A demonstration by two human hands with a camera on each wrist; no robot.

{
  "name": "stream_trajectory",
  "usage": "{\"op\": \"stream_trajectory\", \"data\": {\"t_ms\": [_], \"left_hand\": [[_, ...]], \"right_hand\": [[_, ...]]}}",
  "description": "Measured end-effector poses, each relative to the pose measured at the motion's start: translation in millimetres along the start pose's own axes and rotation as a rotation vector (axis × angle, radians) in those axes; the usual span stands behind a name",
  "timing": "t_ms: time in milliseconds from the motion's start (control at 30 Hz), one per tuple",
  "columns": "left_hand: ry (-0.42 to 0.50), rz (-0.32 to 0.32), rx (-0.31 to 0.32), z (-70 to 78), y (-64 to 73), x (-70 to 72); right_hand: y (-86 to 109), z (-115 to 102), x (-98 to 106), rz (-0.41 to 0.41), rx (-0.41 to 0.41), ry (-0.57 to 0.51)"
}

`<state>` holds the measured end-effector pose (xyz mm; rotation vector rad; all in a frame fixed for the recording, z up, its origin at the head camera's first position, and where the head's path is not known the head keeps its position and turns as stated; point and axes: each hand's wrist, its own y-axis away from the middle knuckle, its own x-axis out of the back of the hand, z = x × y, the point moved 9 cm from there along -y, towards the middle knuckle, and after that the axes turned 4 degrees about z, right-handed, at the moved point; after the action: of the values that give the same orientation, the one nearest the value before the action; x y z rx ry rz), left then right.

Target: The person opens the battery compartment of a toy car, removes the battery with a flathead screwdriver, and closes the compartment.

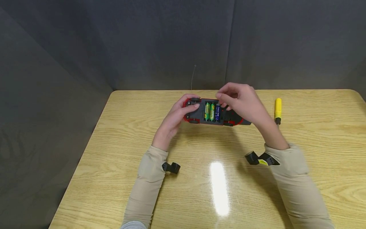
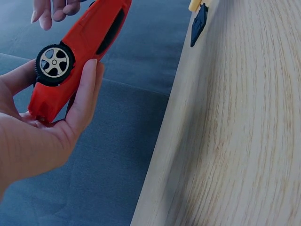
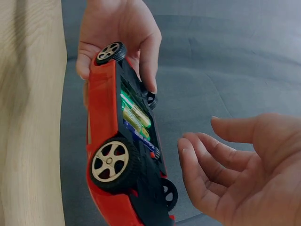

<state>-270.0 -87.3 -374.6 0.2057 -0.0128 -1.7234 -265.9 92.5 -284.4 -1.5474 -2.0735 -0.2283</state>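
Observation:
A red toy car (image 1: 203, 121) is held with its black underside up and its battery compartment uncovered. Two green batteries (image 1: 209, 111) and one blue battery (image 1: 217, 112) lie side by side in the compartment. My left hand (image 1: 173, 118) grips the car's left end, thumb on the underside and fingers beneath. Over the compartment's right side hovers my right hand (image 1: 243, 102), its fingers loosely bent. The right wrist view shows this right hand (image 3: 235, 172) apart from the car (image 3: 102, 101), with nothing between thumb and fingers.
A yellow-handled screwdriver (image 1: 278, 108) lies on the wooden table (image 1: 120, 136) to the right. A flat black piece (image 2: 199, 25) lies near the table's far edge. From the car a thin antenna (image 1: 192, 78) sticks up. A grey curtain (image 1: 166, 44) hangs behind the table.

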Motion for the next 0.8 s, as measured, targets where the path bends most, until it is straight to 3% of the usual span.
{"op": "stream_trajectory", "data": {"t_ms": [400, 800], "left_hand": [[0.0, -0.004, 0.003, 0.2, 0.5, -1.2], [0.008, -0.021, -0.001, -0.4, 0.1, -3.1]], "right_hand": [[-0.9, 1.9, -10.4, 0.004, 0.008, 0.144], [-1.6, -5.0, -24.1, -0.007, 0.088, 0.239]]}}
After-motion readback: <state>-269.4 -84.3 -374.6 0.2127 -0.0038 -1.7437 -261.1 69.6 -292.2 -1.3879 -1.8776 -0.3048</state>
